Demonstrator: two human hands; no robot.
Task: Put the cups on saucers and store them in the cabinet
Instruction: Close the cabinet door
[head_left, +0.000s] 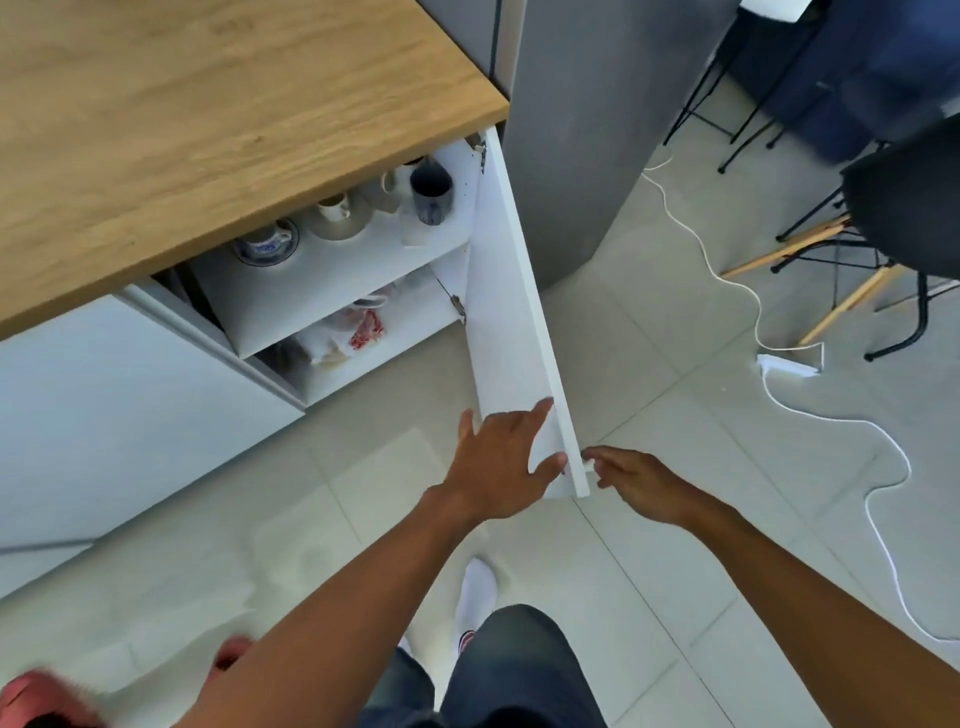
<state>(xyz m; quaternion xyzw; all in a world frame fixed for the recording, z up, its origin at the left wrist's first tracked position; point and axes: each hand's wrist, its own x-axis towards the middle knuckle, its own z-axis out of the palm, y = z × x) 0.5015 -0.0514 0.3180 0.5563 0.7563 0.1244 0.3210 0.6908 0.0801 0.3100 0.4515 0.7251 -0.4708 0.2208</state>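
Left hand (498, 467) lies flat against the cabinet door (514, 312). Right hand (641, 486), at three o'clock, touches its edge; I can't tell its grip. A slam could jolt the shelved cups (265, 241) at eleven o'clock.

Cups in the open white wooden cabinet (464, 176), under the light wooden countertop (208, 104).
On the top shelf (270, 306), left to right: a blue-patterned cup on a saucer (266, 244), a beige cup on a saucer (335, 215), a cream jug (392, 189), a dark mug (430, 192). A crumpled plastic bag (353, 332) lies on the bottom shelf (363, 370). The flat white door (514, 312) stands open at the right, with the tall grey fridge (597, 130) beside it.
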